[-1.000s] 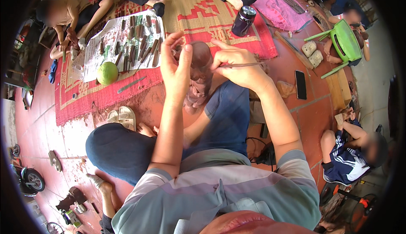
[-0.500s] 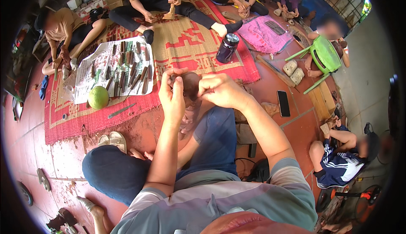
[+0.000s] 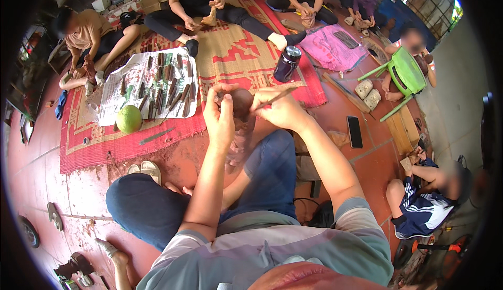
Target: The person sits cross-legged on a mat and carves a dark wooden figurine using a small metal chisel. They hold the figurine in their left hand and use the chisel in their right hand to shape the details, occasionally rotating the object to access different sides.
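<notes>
A brown carved figure (image 3: 242, 101), wood or clay I cannot tell, stands in front of me above my lap. Its round top is smooth, and the lower part shows carved folds. My left hand (image 3: 219, 114) is closed around the left side of the round top, thumb toward me. In my right hand (image 3: 280, 113) is a thin brown carving tool (image 3: 284, 95), pinched in the fingers. Its rear end sticks out up and to the right, while its tip is at the right side of the round top; the exact contact is hidden.
On the red-patterned mat (image 3: 220, 98) lies a sheet of paper (image 3: 118, 88) with several carving tools. Close by are a green round fruit (image 3: 129, 119) and a dark flask (image 3: 287, 64). A phone (image 3: 354, 131) lies right on the tiles. Several people sit around; a green stool (image 3: 408, 74) stands right.
My right hand has turned, so the carving tool's rear end now shows above it. The left hand keeps its hold on the figure. The whole view has shifted slightly.
</notes>
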Demonstrator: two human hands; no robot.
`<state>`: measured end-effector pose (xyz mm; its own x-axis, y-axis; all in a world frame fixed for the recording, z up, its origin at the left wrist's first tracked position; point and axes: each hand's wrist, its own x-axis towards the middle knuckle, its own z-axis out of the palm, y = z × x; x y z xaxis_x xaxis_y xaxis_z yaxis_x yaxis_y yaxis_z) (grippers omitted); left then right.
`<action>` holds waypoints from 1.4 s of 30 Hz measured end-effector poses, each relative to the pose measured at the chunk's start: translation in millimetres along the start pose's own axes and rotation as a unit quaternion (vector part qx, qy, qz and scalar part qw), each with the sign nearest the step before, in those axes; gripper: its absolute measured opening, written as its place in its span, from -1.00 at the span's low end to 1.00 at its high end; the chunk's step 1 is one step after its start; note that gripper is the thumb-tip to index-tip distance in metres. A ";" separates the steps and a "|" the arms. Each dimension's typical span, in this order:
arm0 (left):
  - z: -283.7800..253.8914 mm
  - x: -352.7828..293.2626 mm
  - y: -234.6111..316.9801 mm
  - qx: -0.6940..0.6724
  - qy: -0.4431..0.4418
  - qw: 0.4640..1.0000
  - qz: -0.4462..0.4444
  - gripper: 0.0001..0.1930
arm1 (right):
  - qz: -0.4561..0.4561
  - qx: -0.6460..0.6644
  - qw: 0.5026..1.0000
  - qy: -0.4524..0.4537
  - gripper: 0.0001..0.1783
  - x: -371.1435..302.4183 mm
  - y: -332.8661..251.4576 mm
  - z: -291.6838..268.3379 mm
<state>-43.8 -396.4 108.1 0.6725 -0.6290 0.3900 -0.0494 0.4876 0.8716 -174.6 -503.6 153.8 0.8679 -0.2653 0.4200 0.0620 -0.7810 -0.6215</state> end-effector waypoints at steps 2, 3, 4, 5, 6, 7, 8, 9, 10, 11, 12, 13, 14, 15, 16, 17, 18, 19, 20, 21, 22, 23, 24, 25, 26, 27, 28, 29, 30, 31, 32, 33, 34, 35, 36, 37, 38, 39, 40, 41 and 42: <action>5.6 -1.1 -1.3 -0.014 0.010 1.000 0.025 -0.83 | -0.025 -0.038 0.999 -0.022 -0.88 2.5 -4.5 -2.2; 4.0 1.3 -1.0 0.000 0.000 0.999 0.032 -0.83 | -0.026 -0.050 0.998 -0.029 -0.89 6.1 -6.3 -2.6; 2.8 2.3 -1.9 0.012 -0.010 0.999 0.035 -0.82 | -0.022 -0.063 0.997 -0.038 -0.89 6.7 -7.2 -2.9; 2.4 2.6 -2.3 0.024 -0.020 0.999 0.039 -0.82 | -0.002 -0.062 0.997 -0.041 -0.91 7.8 -4.9 -3.1; 3.0 1.8 -1.8 0.014 -0.021 0.999 0.032 -0.82 | 0.005 -0.045 0.999 -0.021 -0.91 6.8 -4.4 -2.4; 2.8 1.5 -0.6 0.006 -0.020 0.999 0.026 -0.81 | 0.011 -0.027 1.000 -0.001 -0.91 6.8 -3.7 -1.2; 2.5 1.2 0.4 -0.003 -0.020 1.000 0.020 -0.81 | 0.016 -0.009 1.000 0.018 -0.92 6.9 -3.5 -0.4; 3.6 0.6 0.7 -0.007 -0.014 1.000 0.016 -0.81 | -0.013 -0.043 0.998 0.031 -0.92 5.4 -4.9 0.5; 4.5 -0.4 0.7 -0.009 -0.007 1.000 0.011 -0.80 | -0.003 -0.043 0.999 0.014 -0.90 3.3 -7.9 1.3; 5.1 -1.2 0.4 -0.012 -0.001 1.000 0.006 -0.80 | 0.008 -0.044 0.999 -0.003 -0.88 0.9 -12.8 0.7; 5.1 -1.4 -0.2 -0.013 0.007 1.000 0.006 -0.80 | 0.018 -0.044 0.999 -0.021 -0.87 0.7 -17.0 0.1; 6.7 -2.3 0.2 -0.015 0.011 1.000 0.006 -0.80 | 0.041 -0.021 0.998 -0.050 -0.88 0.3 -21.8 -1.5; 7.6 -2.6 0.4 -0.017 0.015 1.000 0.006 -0.80 | 0.038 -0.034 0.998 -0.038 -0.88 1.3 -19.7 -0.6; 7.0 -1.3 0.4 -0.011 0.007 1.000 0.009 -0.79 | 0.036 -0.048 0.998 -0.026 -0.88 4.7 -14.7 0.4; 5.5 1.2 -0.7 -0.006 -0.001 1.000 0.013 -0.79 | 0.034 -0.062 0.997 -0.016 -0.88 7.8 -10.7 0.6; 4.5 2.0 -1.5 -0.001 -0.009 1.000 0.016 -0.79 | 0.026 -0.059 0.998 -0.017 -0.89 8.7 -9.8 -0.5; 4.7 0.3 -2.0 -0.012 -0.007 1.000 0.012 -0.79 | 0.026 -0.054 0.998 -0.006 -0.89 6.0 -12.2 0.7; 5.1 -1.2 -2.3 -0.022 -0.001 1.000 0.010 -0.78 | 0.023 -0.049 0.999 0.003 -0.89 3.2 -15.9 2.7; 5.7 -2.3 -2.6 -0.032 0.004 0.999 0.008 -0.78 | 0.020 -0.044 0.999 0.012 -0.89 1.2 -18.5 4.2; 6.3 -2.7 -2.0 -0.018 0.011 1.000 0.008 -0.78 | -0.002 -0.056 0.998 0.012 -0.89 -0.4 -18.6 3.0; 6.6 -3.3 -0.3 -0.002 0.016 1.000 0.006 -0.78 | 0.019 -0.044 0.999 -0.008 -0.89 -1.3 -21.4 2.7; 7.0 -3.8 0.4 0.014 0.021 1.000 0.005 -0.78 | 0.039 -0.031 0.998 -0.028 -0.89 -1.4 -25.6 1.6; 8.2 -3.5 -1.6 0.004 0.034 0.999 0.014 -0.78 | 0.060 -0.019 0.997 -0.049 -0.89 -1.4 -27.5 1.3; 10.3 -2.3 -4.4 -0.006 0.044 0.999 0.023 -0.78 | 0.045 -0.033 0.997 -0.049 -0.89 -1.0 -26.5 1.2; 11.3 -1.7 -5.9 -0.017 0.055 0.998 0.032 -0.78 | 0.031 -0.047 0.997 -0.050 -0.89 0.7 -24.5 0.6; 10.6 -1.8 -5.9 -0.013 0.042 0.999 0.029 -0.78 | 0.016 -0.061 0.997 -0.050 -0.89 2.4 -23.0 0.2; 9.2 -2.5 -6.3 -0.009 0.032 0.999 0.027 -0.78 | 0.024 -0.060 0.997 -0.032 -0.89 4.2 -22.2 0.7; 8.3 -3.2 -6.7 -0.005 0.022 0.999 0.024 -0.78 | 0.031 -0.059 0.998 -0.013 -0.90 6.3 -21.9 1.8; 8.4 -2.7 -7.6 -0.006 0.021 0.999 0.029 -0.78 | 0.039 -0.058 0.998 0.005 -0.90 7.5 -21.5 2.4; 8.4 -0.8 -7.3 -0.006 0.022 0.999 0.034 -0.78 | 0.026 -0.063 0.998 0.011 -0.94 7.0 -19.1 2.8; 8.7 0.0 -6.1 -0.006 0.023 0.999 0.039 -0.78 | 0.019 -0.067 0.998 -0.003 -0.93 5.0 -19.3 2.2; 10.7 -4.0 -3.4 0.004 0.030 0.999 0.029 -0.78 | 0.011 -0.071 0.997 -0.018 -0.92 1.9 -21.2 1.0; 10.7 -4.1 -3.9 0.007 0.034 0.999 0.031 -0.77 | 0.002 -0.075 0.997 -0.031 -0.91 0.5 -23.7 -0.3; 10.2 -3.6 -5.4 0.009 0.039 0.999 0.032 -0.77 | 0.043 -0.026 0.997 -0.058 -0.90 0.9 -26.3 -1.7; 9.1 -2.9 -7.1 0.012 0.043 0.998 0.033 -0.77 | 0.039 -0.047 0.996 -0.058 -0.90 3.2 -21.4 0.4; 8.3 -2.1 -8.5 0.008 0.032 0.999 0.033 -0.76 | 0.038 -0.070 0.995 -0.057 -0.89 6.7 -16.2 1.9; 7.7 -1.5 -9.0 0.001 0.030 0.999 0.030 -0.76 | 0.036 -0.093 0.993 -0.056 -0.89 8.8 -14.5 3.2; 7.3 -1.0 -8.8 -0.006 0.028 0.999 0.027 -0.76 | 0.019 -0.083 0.996 -0.005 -0.91 8.1 -16.4 2.2; 7.2 -0.4 -7.1 -0.012 0.028 0.999 0.025 -0.75 | 0.026 -0.071 0.997 -0.002 -0.90 7.2 -16.9 2.6; 8.3 -1.9 -4.6 0.000 0.029 0.999 0.020 -0.75 | 0.034 -0.059 0.998 0.002 -0.89 5.7 -17.4 3.1; 10.4 -4.6 -0.9 0.012 0.030 0.999 0.015 -0.75 | 0.042 -0.046 0.998 0.006 -0.89 3.4 -18.5 3.7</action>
<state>-54.6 -400.2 108.6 0.7136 -0.5767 0.3978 -0.0874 0.4901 0.8673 -171.0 -487.9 164.2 0.8623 -0.3379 0.3771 -0.0569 -0.8047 -0.5909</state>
